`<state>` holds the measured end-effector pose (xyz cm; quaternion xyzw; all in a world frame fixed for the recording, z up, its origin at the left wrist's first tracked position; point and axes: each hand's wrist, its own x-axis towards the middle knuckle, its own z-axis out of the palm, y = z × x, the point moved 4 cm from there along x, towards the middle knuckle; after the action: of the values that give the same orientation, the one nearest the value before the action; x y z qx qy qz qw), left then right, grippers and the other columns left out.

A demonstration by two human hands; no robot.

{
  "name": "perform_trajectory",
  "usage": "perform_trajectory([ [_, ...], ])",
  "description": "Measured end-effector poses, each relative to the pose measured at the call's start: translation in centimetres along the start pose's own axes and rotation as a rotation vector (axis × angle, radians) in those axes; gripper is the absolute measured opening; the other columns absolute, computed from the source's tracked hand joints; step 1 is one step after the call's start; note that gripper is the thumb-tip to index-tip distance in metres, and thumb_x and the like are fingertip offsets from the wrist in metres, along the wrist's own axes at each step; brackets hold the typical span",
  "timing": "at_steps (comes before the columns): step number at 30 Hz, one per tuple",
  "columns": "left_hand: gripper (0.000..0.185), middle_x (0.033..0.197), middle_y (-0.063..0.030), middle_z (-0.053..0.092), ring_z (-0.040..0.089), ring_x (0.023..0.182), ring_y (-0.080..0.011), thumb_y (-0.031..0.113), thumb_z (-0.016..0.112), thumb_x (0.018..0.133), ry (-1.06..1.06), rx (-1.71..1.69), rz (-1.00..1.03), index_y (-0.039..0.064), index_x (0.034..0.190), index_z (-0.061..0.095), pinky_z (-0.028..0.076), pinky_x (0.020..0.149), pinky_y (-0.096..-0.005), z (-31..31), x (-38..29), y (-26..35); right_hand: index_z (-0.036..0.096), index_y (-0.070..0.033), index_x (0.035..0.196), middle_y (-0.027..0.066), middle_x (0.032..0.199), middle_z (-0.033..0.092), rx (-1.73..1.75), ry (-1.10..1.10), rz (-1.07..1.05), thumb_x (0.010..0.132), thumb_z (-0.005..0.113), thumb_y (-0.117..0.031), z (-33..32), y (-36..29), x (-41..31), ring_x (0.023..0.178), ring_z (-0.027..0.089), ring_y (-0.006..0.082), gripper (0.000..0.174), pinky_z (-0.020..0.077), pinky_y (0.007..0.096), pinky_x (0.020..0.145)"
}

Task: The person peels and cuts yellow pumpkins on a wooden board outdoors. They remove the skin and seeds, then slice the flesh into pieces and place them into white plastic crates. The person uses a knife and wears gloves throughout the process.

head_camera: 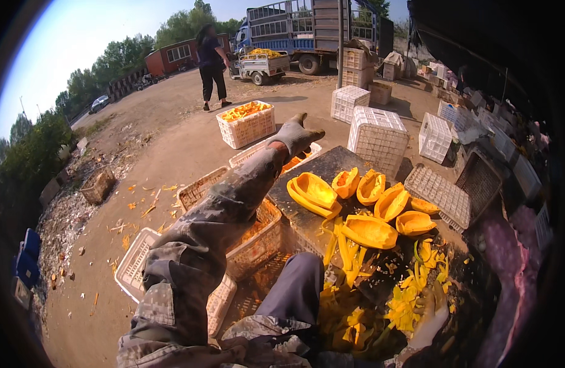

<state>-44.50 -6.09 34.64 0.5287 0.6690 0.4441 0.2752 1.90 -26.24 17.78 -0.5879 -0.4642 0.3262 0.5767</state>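
My left hand (297,134), in a grey work glove, is stretched out with its fingers apart and nothing in them. It is above a crate (305,158) of orange pieces, partly hidden by my arm. At the lower right, my gloved right hand (430,317) lies against a heap of yellow peelings (404,303); whether it grips any is unclear. Several hollowed yellow-orange squash halves (369,231) lie on a dark work surface (305,195). Long yellow strips (349,257) hang by its near edge, with more peelings (353,329) below, beside my knee.
Plastic crates (252,257) stand beside my left arm, and a full one (245,126) is farther out. Upturned crates (379,138) are beyond the work surface. A person (212,64) is near a loaded cargo tricycle (264,64) and a truck (305,37). Scraps litter the ground.
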Motion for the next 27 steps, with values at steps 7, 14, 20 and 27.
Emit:
perform_trajectory([
  [7, 0.071, 0.106, -0.0139, 0.067, 0.067, 0.072, -0.0179, 0.024, 0.074, 0.086, -0.363, -0.201, -0.098, 0.001, 0.143, 0.039, 0.057, 0.055, -0.0293, 11.2, -5.5, -4.2, 0.05, 0.001, 0.136, 0.011, 0.105, 0.063, -0.041, -0.017, 0.025, 0.098, 0.051, -0.014, -2.0, 0.8, -0.6, 0.074, 0.056, 0.0107, 0.041, 0.0454, 0.0209, 0.057],
  [14, 0.059, 0.092, -0.0107, 0.064, 0.065, 0.062, -0.0183, 0.026, 0.074, 0.087, -0.604, -0.378, -0.258, 0.005, 0.135, 0.047, 0.055, 0.048, -0.0306, 18.8, -10.9, -6.3, 0.048, 0.0, 0.137, 0.0167, 0.106, 0.061, -0.007, 0.055, 0.032, 0.104, 0.037, -0.036, -4.2, 1.1, -1.8, 0.077, 0.056, 0.0158, 0.051, 0.0494, 0.0252, 0.065],
  [20, 0.058, 0.094, -0.0102, 0.068, 0.068, 0.066, -0.0189, 0.024, 0.072, 0.089, -0.75, -0.488, -0.243, 0.002, 0.135, 0.046, 0.056, 0.052, -0.0303, 21.7, -14.8, -4.3, 0.048, 0.001, 0.137, 0.0162, 0.107, 0.061, 0.097, 0.091, -0.018, 0.104, 0.04, -0.036, -5.4, -0.5, -3.1, 0.081, 0.058, 0.0155, 0.051, 0.0503, 0.0259, 0.065],
  [27, 0.052, 0.101, -0.0155, 0.069, 0.07, 0.074, -0.023, 0.017, 0.068, 0.091, -0.737, -0.44, -0.184, 0.002, 0.136, 0.046, 0.058, 0.058, -0.0341, 24.0, -14.5, -5.9, 0.055, 0.007, 0.127, 0.0131, 0.1, 0.068, 0.094, 0.179, -0.095, 0.101, 0.048, -0.019, -6.8, -1.1, -3.8, 0.073, 0.064, 0.0134, 0.037, 0.0514, 0.0189, 0.057],
])
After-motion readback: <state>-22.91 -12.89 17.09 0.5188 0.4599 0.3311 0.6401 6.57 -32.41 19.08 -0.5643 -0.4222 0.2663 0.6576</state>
